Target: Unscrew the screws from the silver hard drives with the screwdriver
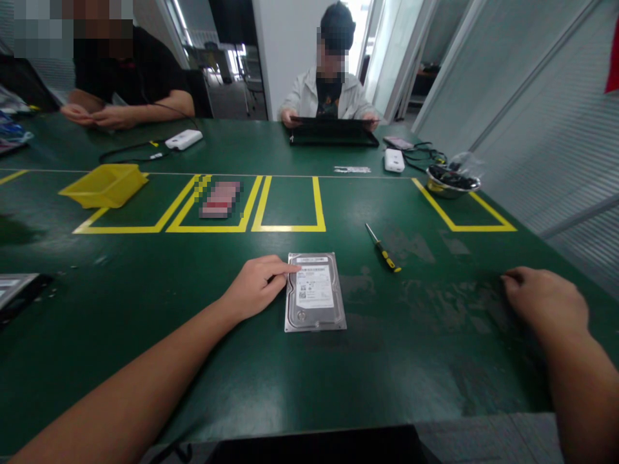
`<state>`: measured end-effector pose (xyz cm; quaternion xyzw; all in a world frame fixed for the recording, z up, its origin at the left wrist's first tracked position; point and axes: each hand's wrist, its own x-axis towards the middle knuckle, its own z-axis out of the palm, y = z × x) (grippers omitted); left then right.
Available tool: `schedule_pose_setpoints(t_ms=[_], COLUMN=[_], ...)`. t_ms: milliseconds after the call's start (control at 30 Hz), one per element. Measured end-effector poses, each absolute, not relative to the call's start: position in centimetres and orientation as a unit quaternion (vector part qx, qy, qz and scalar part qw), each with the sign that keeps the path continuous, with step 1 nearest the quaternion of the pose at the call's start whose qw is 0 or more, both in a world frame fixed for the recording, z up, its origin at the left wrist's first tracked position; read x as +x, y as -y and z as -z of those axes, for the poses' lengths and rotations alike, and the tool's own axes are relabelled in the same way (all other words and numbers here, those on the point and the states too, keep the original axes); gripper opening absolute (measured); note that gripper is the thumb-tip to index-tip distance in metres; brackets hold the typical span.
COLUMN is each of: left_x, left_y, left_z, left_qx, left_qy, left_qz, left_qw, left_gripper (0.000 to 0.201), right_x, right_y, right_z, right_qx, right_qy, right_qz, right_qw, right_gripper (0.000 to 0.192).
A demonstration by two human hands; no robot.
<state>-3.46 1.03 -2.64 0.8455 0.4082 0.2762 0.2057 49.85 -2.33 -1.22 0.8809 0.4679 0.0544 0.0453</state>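
Observation:
A silver hard drive (333, 316) lies flat on the green table, its white printed label facing up. My left hand (256, 287) rests at its left side, with the index finger stretched over the label and touching it. The other fingers of that hand are bent, and it does not grip the drive. Off to the right, my right hand (546, 299) lies on the table with its fingers curled in, and no object shows in it. Between the drive and my right hand is a screwdriver (384, 252) with a yellow and black handle.
Yellow tape (290, 228) marks several areas on the table (217, 386). A yellow bin (109, 187), a blurred pinkish item (220, 200) and a metal bowl (452, 187) of dark parts stand beyond. Two people sit opposite; one holds a black panel (333, 133). Another drive (17, 290) lies left.

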Motion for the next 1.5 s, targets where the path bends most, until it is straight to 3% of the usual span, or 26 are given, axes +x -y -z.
schedule_pose_setpoints(t_ms=[433,1267,1500], left_x=[-3.5,-3.5,-3.3], left_y=[-1.1,-1.0,-1.0], left_z=[2.9,2.7,2.6], left_qx=[0.847,0.850,0.847], left_qy=[-0.405,-0.406,-0.410], left_qz=[-0.282,-0.273,-0.275], left_qw=[0.195,0.194,0.197], left_gripper=[0.032,0.032,0.033], right_x=[50.0,49.5,47.2], right_y=[3.3,2.8,2.7], right_z=[2.1,1.5,0.0], right_qx=[0.850,0.817,0.830], right_qy=[-0.507,-0.558,-0.541], right_qz=[-0.097,-0.115,-0.138], right_qw=[0.103,0.090,0.024], right_gripper=[0.045,0.030,0.036])
